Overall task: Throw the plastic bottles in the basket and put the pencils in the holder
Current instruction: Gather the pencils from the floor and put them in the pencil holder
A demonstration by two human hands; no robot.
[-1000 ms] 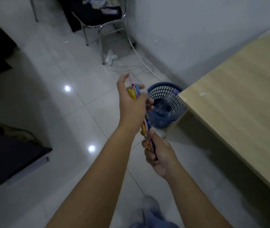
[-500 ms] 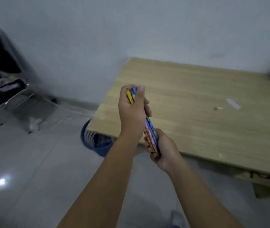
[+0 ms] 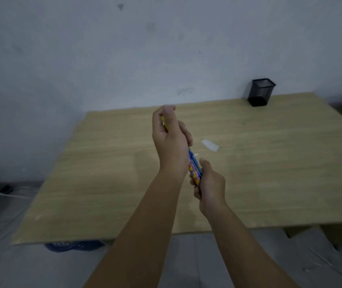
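A bundle of colourful pencils (image 3: pixel 194 166) is gripped at both ends above the wooden table (image 3: pixel 103 173). My left hand (image 3: pixel 171 142) closes round the upper end, and my right hand (image 3: pixel 208 182) closes round the lower end. A black mesh pencil holder (image 3: pixel 260 92) stands at the table's far right edge against the wall, well beyond both hands. Only the rim of the blue basket (image 3: pixel 74 245) peeks out below the table's near left corner. No bottles are visible.
A grey wall runs behind the table. A white scrap (image 3: pixel 210 145) lies on the tabletop just right of my hands. A white cable (image 3: pixel 10 195) and a dark plug lie on the floor at the left. Another piece of furniture shows at the far right edge.
The view has swung right and up from the floor and basket to the table. The holder has come into sight. Both hands keep the same grip on the pencils.
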